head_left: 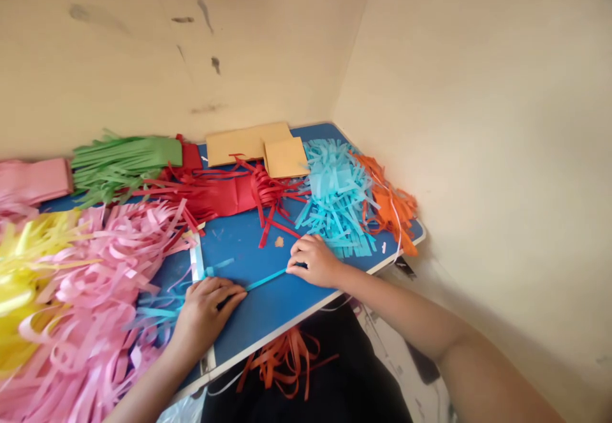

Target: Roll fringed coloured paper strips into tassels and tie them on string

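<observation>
A thin light blue paper strip (pixel 266 280) stretches between my two hands, low over the blue table (pixel 253 321). My left hand (pixel 210 302) is closed on its left end, near more light blue strips (pixel 162 308). The strip's right end is pinched by my right hand (pixel 313 260), just in front of the fringed light blue paper bundle (pixel 337 193). Red fringed paper (pixel 229 196) lies behind my hands, and orange fringed paper (pixel 392 209) is at the table's right corner.
Pink fringe (pixel 115 263) and yellow fringe (pixel 23 282) cover the left side. Green fringe (pixel 129 161) and tan folded paper (pixel 248 142) lie along the wall. Orange strips (pixel 289 359) rest on my dark-clothed lap, below the table's front edge.
</observation>
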Action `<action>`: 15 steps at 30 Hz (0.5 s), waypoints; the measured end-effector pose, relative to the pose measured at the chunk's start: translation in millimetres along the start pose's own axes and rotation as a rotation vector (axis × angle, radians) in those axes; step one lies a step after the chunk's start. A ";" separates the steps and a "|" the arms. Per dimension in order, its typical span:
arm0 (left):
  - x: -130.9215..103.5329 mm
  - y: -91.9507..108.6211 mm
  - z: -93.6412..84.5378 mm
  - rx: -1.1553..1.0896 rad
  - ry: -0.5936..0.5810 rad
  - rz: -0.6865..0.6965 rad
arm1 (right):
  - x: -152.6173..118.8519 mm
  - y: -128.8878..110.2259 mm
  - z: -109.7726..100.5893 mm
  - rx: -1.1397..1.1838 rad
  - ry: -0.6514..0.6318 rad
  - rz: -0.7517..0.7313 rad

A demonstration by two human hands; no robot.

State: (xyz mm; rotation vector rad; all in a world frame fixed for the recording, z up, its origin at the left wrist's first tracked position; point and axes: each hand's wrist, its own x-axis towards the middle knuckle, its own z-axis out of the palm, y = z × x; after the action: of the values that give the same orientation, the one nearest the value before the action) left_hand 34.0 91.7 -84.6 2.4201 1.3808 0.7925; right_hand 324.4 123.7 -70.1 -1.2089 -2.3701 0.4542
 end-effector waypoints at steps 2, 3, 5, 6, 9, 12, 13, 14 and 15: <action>2.5 3.9 0.1 0.022 -0.024 -0.040 | 3.5 -6.9 -4.0 -0.021 -0.043 0.044; 4.6 6.9 -0.4 0.049 -0.043 -0.063 | 6.6 -11.1 -6.4 -0.048 -0.073 0.089; 10.1 14.3 -2.5 0.141 -0.102 -0.102 | 14.3 -19.6 -11.3 -0.124 -0.150 0.188; 12.9 18.3 -4.0 0.207 -0.137 -0.111 | 18.0 -23.1 -13.7 -0.159 -0.186 0.228; 17.6 28.3 -8.3 0.397 -0.160 -0.022 | 22.6 -27.7 -19.5 -0.213 -0.219 0.164; 16.4 33.6 -8.4 0.481 -0.129 0.240 | 16.6 -26.0 -21.1 -0.241 -0.187 -0.100; 16.0 34.8 -7.0 0.489 -0.126 0.319 | 14.1 -25.1 -20.4 -0.263 -0.182 -0.184; 16.1 35.8 -4.9 0.489 -0.125 0.379 | 12.3 -24.4 -19.1 -0.294 -0.177 -0.244; 17.1 36.7 -2.3 0.483 -0.117 0.416 | 11.7 -24.2 -17.2 -0.334 -0.168 -0.292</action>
State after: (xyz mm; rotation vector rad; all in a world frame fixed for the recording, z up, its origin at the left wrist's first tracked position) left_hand 66.0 87.0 -60.1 3.1349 1.1372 0.4135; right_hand 310.9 121.2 -41.4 -0.9597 -2.7935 0.0670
